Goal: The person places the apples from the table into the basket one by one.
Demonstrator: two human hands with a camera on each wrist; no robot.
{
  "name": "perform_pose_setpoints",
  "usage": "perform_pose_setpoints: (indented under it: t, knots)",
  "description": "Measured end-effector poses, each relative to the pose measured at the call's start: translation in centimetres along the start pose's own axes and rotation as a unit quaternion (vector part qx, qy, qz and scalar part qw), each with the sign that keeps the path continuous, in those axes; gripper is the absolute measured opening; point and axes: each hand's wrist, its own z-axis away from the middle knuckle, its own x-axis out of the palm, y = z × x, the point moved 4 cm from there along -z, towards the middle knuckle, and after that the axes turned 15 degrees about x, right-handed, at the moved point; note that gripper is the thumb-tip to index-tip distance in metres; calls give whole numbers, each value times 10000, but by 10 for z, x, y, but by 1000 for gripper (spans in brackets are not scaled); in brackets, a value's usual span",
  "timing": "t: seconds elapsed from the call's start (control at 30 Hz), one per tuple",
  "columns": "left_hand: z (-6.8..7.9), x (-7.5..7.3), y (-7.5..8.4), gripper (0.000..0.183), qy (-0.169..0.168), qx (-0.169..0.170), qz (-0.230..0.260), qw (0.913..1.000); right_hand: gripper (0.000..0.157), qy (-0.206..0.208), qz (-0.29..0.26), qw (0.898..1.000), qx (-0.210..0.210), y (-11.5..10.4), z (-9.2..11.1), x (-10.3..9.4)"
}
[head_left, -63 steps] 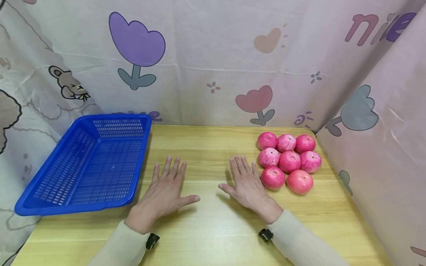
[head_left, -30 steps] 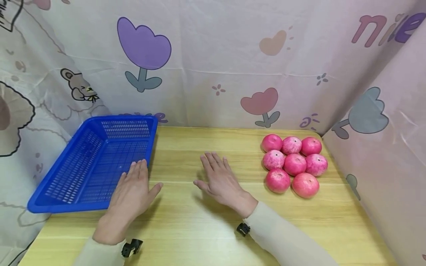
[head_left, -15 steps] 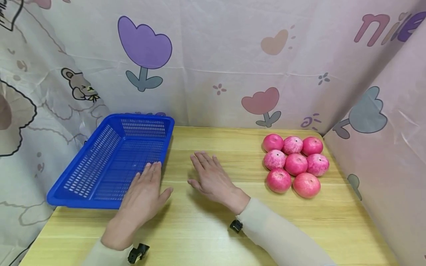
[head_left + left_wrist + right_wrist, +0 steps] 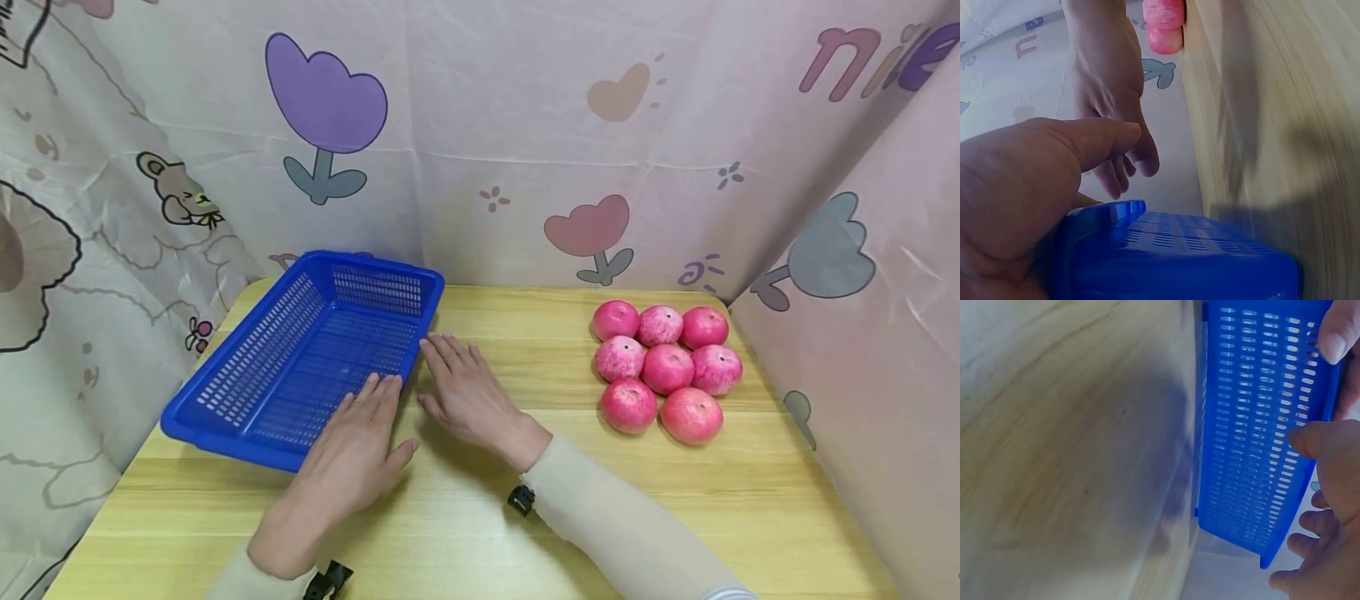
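Note:
The blue plastic basket, with slotted walls, stands at the left of the table with nothing in it. My left hand holds its right side: the fingers reach over the rim to the inside, and the thumb stays outside. Fingertips of my right hand are right at the same rim, farther back, with the fingers nearly straight. In the right wrist view, the right thumb overlaps the basket's slotted outer wall. Several round pink fruits sit in rows on the right of the table.
The light wooden table reaches back to a printed cloth, which hangs behind and on both sides. Bare wood lies between my right hand and the fruits. A black wrist camera sits on the right sleeve.
The left hand has moved from the table to the basket's rim. The basket has slid right and turned slightly with it. The right hand has moved left, away from the fruits, to the rim.

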Motion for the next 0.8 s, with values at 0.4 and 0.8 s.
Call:
perform_pose_setpoints:
  t: [0.4, 0.8]
  knots:
    - [-1, 2, 7, 81, 162, 416, -47, 9990, 75, 91, 93, 9999, 73, 12, -4, -1]
    - [-2, 6, 11, 81, -204, 557, 159, 9981, 74, 212, 205, 9995, 130, 24, -6, -2]
